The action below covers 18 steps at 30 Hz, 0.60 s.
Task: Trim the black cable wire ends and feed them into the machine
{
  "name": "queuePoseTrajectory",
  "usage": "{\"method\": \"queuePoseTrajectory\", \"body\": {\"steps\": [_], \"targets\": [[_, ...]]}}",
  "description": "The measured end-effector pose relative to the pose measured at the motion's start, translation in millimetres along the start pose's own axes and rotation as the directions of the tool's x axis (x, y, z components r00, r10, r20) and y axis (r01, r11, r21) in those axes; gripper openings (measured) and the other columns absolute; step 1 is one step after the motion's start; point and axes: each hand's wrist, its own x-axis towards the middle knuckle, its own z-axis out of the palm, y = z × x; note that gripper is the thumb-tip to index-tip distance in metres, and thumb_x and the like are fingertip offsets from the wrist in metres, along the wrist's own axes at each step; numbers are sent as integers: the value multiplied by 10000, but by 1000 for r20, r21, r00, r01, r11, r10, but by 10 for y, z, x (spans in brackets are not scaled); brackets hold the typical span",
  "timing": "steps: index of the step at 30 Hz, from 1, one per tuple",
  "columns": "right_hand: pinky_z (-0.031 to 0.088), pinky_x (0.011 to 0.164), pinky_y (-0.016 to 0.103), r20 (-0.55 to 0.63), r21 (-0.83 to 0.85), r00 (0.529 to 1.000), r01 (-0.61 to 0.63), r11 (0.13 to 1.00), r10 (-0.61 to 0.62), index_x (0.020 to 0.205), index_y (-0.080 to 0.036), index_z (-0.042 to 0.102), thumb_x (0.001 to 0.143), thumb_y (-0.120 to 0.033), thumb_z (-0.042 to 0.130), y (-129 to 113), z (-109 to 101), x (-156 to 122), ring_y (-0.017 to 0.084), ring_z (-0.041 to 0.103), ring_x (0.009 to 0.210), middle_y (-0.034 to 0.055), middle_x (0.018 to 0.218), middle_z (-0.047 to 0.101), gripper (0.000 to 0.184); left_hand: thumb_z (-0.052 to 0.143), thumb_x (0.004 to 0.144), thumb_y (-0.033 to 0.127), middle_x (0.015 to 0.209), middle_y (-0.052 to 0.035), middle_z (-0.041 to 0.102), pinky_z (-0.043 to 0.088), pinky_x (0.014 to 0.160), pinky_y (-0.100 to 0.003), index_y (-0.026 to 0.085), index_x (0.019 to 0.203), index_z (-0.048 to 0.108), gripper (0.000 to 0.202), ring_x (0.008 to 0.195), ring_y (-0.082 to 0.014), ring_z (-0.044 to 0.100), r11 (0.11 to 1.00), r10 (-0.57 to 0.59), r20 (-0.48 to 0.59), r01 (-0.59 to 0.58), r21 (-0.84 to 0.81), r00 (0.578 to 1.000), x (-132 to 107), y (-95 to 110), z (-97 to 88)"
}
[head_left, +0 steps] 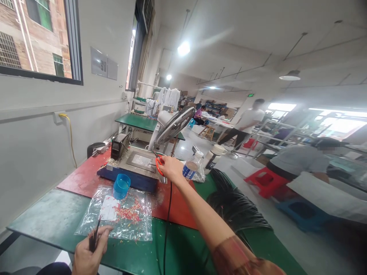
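Observation:
My right hand (172, 168) is stretched far forward, closed round the orange-red handles of a pair of scissors (158, 165), beside a blue-based machine with a metal top (137, 179). At the lower left, my left hand (92, 250) is wrapped round a short bundle of black wires (93, 238) with reddish ends. Just beyond that hand lies a clear plastic bag (88, 217), with many tiny red and yellowish bits (130, 212) scattered on it. On the bag's far side stands a small blue cup (121, 186).
A fan (174, 126) stands behind the machine. Right of my forearm are a labelled bottle (191, 168), a white flask (212, 156) and a thick coil of black cable (235, 204). A black cord (168, 214) crosses the table. Other people sit and stand farther right.

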Motion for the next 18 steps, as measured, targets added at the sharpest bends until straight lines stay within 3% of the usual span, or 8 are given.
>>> {"method": "queuePoseTrajectory", "body": {"steps": [6, 11, 18], "targets": [[402, 631, 254, 8, -2, 1000, -21, 1000, 21, 802, -253, 654, 752, -312, 495, 1, 20, 10, 218, 648, 840, 35, 824, 700, 177, 612, 728, 515, 470, 40, 471, 422, 459, -244, 166, 813, 715, 373, 439, -142, 470, 996, 60, 48, -63, 63, 997, 36, -5, -30], [402, 629, 251, 8, -9, 1000, -12, 1000, 12, 818, -252, 656, 753, -295, 492, 6, 21, 5, 217, 647, 850, 39, 836, 701, 182, 600, 756, 478, 484, 48, 452, 406, 473, -248, 172, 837, 705, 333, 449, -137, 448, 999, 44, 11, -44, 30, 999, 13, 18, -21], [403, 634, 255, 14, -8, 1000, -10, 1000, 11, 827, -249, 659, 788, -330, 472, -6, 4, -2, 219, 646, 856, 48, 849, 701, 208, 612, 735, 492, 469, 45, 461, 409, 443, -256, 173, 850, 711, 352, 434, -146, 451, 997, 65, 43, -66, 40, 997, 37, -36, -26]]}}
